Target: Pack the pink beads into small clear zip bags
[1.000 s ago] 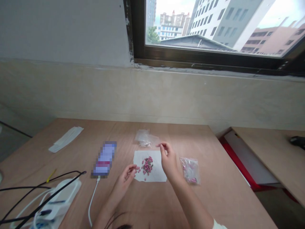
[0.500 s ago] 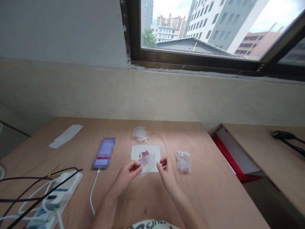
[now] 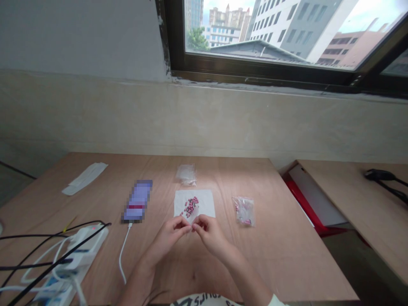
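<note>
Pinching, your left hand (image 3: pixel 167 240) and right hand (image 3: pixel 210 238) almost closed, fingertips meeting just below the white paper (image 3: pixel 207 199); cannot tell if they grip anything. Small pink pieces (image 3: pixel 190 207) lie on the paper; more fill a plastic bag (image 3: pixel 245 211) to the right.

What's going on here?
A person's left hand and right hand meet at the fingertips at the near edge of a white paper on a wooden table. Whether the fingertips pinch anything is too small to tell. A small pile of pink pieces lies on the paper. A clear bag with pink pieces lies to its right, and another clear bag lies beyond it.
</note>
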Demonstrator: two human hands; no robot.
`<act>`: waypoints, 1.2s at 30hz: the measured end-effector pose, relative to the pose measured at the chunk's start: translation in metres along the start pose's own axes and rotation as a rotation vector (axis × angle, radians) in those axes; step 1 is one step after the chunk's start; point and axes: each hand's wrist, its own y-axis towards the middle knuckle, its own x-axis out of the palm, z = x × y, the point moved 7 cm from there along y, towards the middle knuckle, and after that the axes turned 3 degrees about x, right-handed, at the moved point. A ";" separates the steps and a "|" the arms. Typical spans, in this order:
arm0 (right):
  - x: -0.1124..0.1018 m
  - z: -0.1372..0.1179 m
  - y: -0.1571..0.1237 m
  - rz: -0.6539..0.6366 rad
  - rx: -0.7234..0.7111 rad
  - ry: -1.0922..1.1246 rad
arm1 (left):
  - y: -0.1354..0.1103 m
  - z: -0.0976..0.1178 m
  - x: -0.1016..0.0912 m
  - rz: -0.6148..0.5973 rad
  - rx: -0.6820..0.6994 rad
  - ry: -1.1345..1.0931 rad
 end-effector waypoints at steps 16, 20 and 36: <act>0.000 -0.011 -0.001 0.078 -0.008 -0.137 | 0.011 0.016 -0.001 0.087 0.199 0.272; -0.009 -0.001 -0.007 0.145 0.079 -0.204 | 0.006 0.017 -0.002 0.081 0.199 0.279; -0.014 0.012 0.013 0.035 0.122 0.294 | -0.002 0.023 -0.005 0.042 0.081 0.244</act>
